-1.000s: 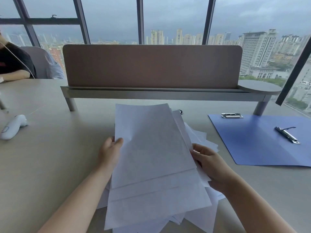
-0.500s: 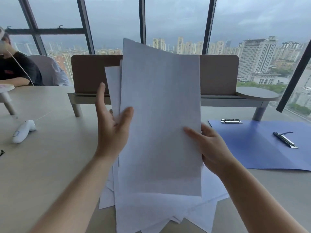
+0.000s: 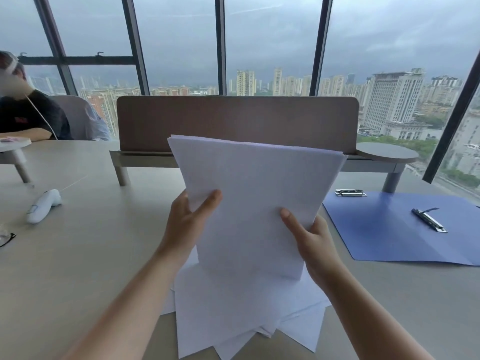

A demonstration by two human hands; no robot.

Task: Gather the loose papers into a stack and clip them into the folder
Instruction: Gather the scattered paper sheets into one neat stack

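Note:
A stack of white papers [image 3: 254, 193] stands upright in front of me, its bottom edge down on the sheets below. My left hand [image 3: 189, 222] grips its left edge, thumb across the front. My right hand [image 3: 309, 237] grips the right edge, thumb on the front too. Several loose white sheets [image 3: 241, 326] lie fanned out on the table under the stack. To the right the blue folder [image 3: 389, 229] lies open and flat, with a metal clip [image 3: 430, 220] in its middle and a second metal clip [image 3: 350, 193] at its top left corner.
A brown desk divider [image 3: 233, 120] on a grey shelf crosses the table behind the papers. A white handheld device [image 3: 42, 205] lies at the left, and glasses [image 3: 5, 237] at the left edge. A person in a black shirt [image 3: 23, 118] sits at far left.
The papers went from lying on the table to being lifted, then lowered and squared into an upright stack. Both hands now hold its side edges.

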